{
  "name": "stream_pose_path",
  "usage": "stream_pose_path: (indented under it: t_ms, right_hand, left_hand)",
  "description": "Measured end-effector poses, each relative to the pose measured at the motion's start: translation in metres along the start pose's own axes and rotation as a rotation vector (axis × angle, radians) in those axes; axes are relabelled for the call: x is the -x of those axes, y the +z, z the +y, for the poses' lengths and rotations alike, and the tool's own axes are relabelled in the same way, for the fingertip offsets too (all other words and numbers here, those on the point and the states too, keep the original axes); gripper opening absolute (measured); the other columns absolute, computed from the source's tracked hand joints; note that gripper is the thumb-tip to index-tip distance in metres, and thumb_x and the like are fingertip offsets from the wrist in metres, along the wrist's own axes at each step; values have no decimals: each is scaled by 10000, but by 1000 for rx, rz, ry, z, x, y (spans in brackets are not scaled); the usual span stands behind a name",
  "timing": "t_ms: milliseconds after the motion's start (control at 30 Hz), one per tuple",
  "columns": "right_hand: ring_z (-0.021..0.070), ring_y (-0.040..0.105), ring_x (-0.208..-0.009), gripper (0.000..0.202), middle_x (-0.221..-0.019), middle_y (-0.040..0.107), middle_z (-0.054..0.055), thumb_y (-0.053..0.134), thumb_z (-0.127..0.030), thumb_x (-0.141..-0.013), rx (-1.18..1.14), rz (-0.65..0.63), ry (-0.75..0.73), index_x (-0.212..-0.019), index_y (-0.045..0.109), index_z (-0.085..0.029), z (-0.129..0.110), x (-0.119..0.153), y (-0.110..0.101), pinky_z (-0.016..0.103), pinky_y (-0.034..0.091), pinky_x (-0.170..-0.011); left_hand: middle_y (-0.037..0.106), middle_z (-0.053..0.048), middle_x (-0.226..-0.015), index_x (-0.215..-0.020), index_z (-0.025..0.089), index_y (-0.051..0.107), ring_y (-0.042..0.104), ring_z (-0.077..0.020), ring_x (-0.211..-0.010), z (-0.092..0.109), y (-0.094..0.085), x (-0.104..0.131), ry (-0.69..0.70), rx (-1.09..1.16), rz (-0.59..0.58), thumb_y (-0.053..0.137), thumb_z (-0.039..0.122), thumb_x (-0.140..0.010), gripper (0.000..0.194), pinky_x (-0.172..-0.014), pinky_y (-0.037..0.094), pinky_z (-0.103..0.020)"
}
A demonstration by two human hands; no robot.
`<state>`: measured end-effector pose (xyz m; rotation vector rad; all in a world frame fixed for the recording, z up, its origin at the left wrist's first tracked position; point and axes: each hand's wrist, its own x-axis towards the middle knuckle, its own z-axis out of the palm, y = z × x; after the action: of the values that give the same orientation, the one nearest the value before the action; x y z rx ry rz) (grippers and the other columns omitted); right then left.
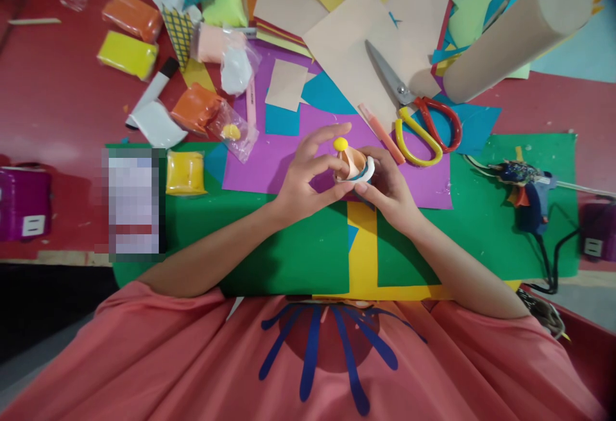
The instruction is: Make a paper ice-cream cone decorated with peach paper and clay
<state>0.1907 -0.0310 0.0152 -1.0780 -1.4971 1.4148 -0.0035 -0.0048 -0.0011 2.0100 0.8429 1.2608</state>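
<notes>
Between both hands is a small paper cone [356,162], its pale inside facing up. A roll of white clay [369,169] runs along part of its rim, and a round yellow clay ball [340,144] sits at the rim's far left. My left hand [310,180] grips the cone from the left, with the thumb and a finger at the rim and the index finger raised behind the ball. From the right, my right hand [394,187] closes on the white-edged side with its thumb at the front. The cone's lower part is hidden by my fingers.
Scissors [404,94] and an orange cutter [382,133] lie just beyond the hands. A glue gun [529,196] with its cord is at right. Packs of clay [185,172], patterned cones [178,29] and a marker [151,94] are at left. A cardboard tube [514,36] rests far right.
</notes>
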Motion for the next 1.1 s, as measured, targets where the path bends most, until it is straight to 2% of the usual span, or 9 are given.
stream_pose_path:
  t_ms: [100,267,433,667,867,1100]
  right_hand:
    - [185,627,-971,536,-1114,623,39,684,-618,-847,-1,12,11,-1221,510,-276,0,0,1,342,573,-827]
    - [200,629,-1063,545,-1207,615,55,686,-624,-841,-59,-14,38,-1225,511,-280,-4,0,-1,370,561,-916]
    - [167,621,-956,490,-1136,611,37,694,-588,-852,-59,6,43,-1195,518,-286,-1,0,0,332,557,-838]
    - [166,626,-1018,462,-1173,603,35,669,-595,-870,-83,-1,24,-1183,525,-287,-2,0,-1,335,558,-897]
    - [171,655,-981,460,-1128,621,33,660,-575,-883,-71,-27,65,-1203,500,-286,-4,2,0,335,570,-857]
    - [186,650,-1046,446,-1183,625,51,646,-595,-885,-63,14,60,-1180,537,-279,-5,2,1,362,573,-925]
  left_hand:
    - [556,-19,-1473,-910,279,656,503,-273,-1419,0,0,1,9,-13,-18,622,494,-925,219,-1168,456,-536]
    - [560,1,-1465,-907,274,646,513,-245,-1409,0,-1,-1,46,-32,14,635,427,-935,156,-1159,463,-501]
    - [564,-17,-1461,-903,279,646,532,-248,-1389,-1,-1,-1,75,-28,20,641,422,-930,146,-1116,506,-507]
    - [570,-2,-1454,-903,295,649,536,-234,-1379,1,0,0,37,-29,19,614,441,-944,155,-1136,501,-516]
    - [602,-18,-1414,-768,253,566,542,-243,-1361,5,-1,-2,-1,-14,15,642,467,-920,273,-1105,522,-520]
    - [601,-13,-1407,-771,263,578,565,-239,-1326,5,1,0,-52,18,27,612,442,-939,248,-1106,505,-551]
